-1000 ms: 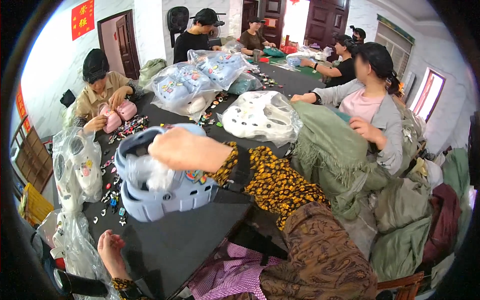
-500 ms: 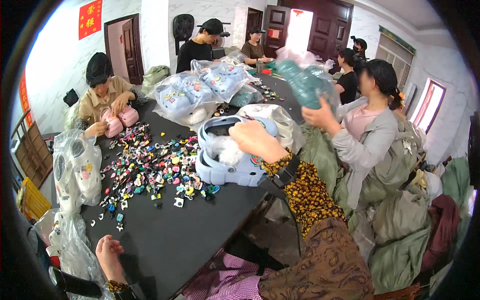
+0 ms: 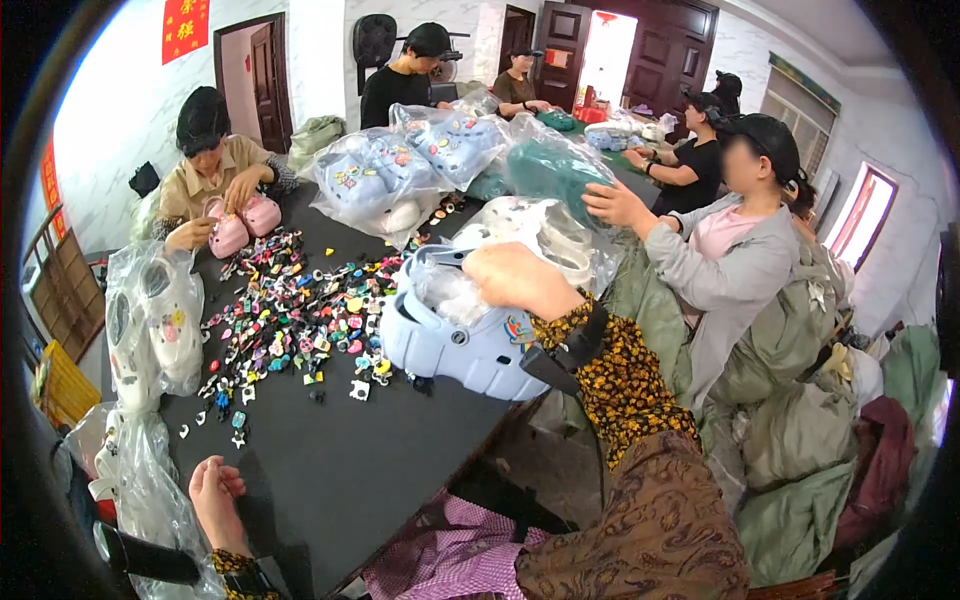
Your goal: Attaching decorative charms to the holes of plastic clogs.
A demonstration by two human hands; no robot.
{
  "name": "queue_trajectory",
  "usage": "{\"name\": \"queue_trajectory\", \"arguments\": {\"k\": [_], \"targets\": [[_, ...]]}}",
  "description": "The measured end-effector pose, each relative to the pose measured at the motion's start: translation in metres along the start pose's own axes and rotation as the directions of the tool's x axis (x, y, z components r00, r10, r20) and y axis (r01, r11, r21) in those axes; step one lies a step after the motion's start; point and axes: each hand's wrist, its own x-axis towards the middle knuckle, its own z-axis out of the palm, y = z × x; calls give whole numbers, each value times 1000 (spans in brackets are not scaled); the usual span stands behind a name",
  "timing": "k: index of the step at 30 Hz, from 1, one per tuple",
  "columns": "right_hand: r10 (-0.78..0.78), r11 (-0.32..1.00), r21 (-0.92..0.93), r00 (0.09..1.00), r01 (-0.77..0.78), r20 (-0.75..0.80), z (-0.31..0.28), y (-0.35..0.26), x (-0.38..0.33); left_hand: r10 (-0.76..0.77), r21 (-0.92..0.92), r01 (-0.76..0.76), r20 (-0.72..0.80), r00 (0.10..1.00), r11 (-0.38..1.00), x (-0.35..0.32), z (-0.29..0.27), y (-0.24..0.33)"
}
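Note:
Over the middle of the table, my right hand (image 3: pixel 525 280) is closed on the upper edge of a light blue clog (image 3: pixel 445 345). The clog belongs to what looks like a pair pressed together; white stuffing sits in its opening and colourful charms show on its side. My fingertips are partly hidden behind the back of the hand. At the lower left, my left hand (image 3: pixel 216 500) hovers by the table edge, empty, with its fingers loosely curled. A big scatter of small colourful shoe charms (image 3: pixel 300 320) lies to the left of the blue clogs.
Bagged white clogs (image 3: pixel 170 325) lie along the left table edge. Bagged blue clogs (image 3: pixel 375 180) and bagged white clogs (image 3: pixel 550 235) lie beyond mine. Co-workers sit around the black table (image 3: pixel 330 450); one at the right handles a bagged green pair (image 3: pixel 555 175). Green sacks (image 3: pixel 790 330) crowd the right.
My right hand has tilted the blue clogs and shifted them slightly left and nearer. The co-worker at the right has lowered the bagged green pair to the table. My left hand has hardly moved.

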Motion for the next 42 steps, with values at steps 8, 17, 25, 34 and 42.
{"name": "queue_trajectory", "arguments": {"k": [8,17,25,34,42], "targets": [[100,987,-103,978,-120,-182,34,24,11,-28,27,28,14,999,999,2,-9,-1],[232,966,-65,946,-252,-225,60,20,35,-46,-11,46,19,999,999,6,-9,-5],[237,968,38,852,-248,-467,41,-50,-17,-24,18,23,27,999,1000,0,-8,3],[126,986,-68,942,-154,-311,80,-92,-65,-50,42,48,58,997,998,6,-13,-7],[186,973,-63,912,-224,-365,88,-80,-57,-57,33,56,54,997,998,4,-10,-5]]}}
